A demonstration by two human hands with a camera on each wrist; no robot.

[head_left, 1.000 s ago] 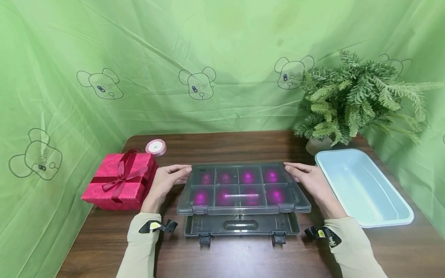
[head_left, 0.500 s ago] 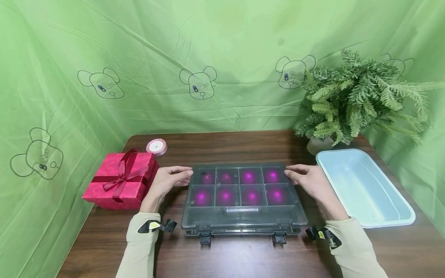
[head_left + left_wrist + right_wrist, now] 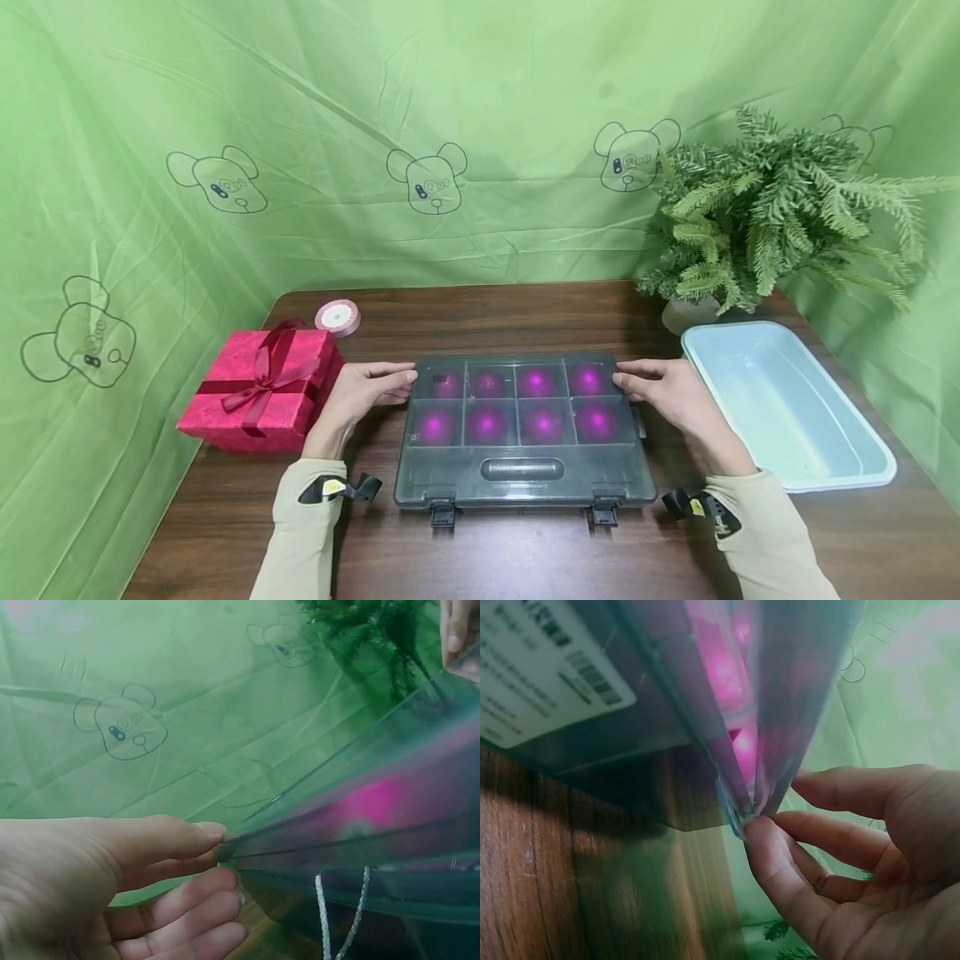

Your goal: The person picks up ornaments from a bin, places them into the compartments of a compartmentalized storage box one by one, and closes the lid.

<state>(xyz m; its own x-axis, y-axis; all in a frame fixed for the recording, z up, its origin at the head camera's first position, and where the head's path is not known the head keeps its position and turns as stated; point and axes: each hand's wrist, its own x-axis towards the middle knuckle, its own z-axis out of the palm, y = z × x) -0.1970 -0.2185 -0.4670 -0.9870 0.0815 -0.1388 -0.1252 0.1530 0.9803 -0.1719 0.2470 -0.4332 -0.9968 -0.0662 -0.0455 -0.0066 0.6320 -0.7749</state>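
Note:
A dark translucent storage case (image 3: 525,421) lies at the middle of the table. Shiny purple balls (image 3: 537,382) show through its top in a grid of compartments. Two black latches (image 3: 442,513) hang down, undone, at its front edge. My left hand (image 3: 360,392) pinches the back left corner between thumb and fingers. In the left wrist view that hand (image 3: 127,877) meets the case's edge (image 3: 337,847). At the back right corner my right hand (image 3: 671,400) pinches the case. The right wrist view shows its fingers (image 3: 780,877) at the corner, near a narrow gap between two layers.
A red gift box (image 3: 251,392) with a ribbon bow stands at the left, a pink ribbon spool (image 3: 337,317) behind it. To the right are a pale blue basin (image 3: 787,400) and a potted fir-like plant (image 3: 772,217). Green cloth (image 3: 525,167) hangs behind the table.
The case's raised front edge has come down onto the base below, and the base's handle now shows through it. Both hands have stayed at the back corners.

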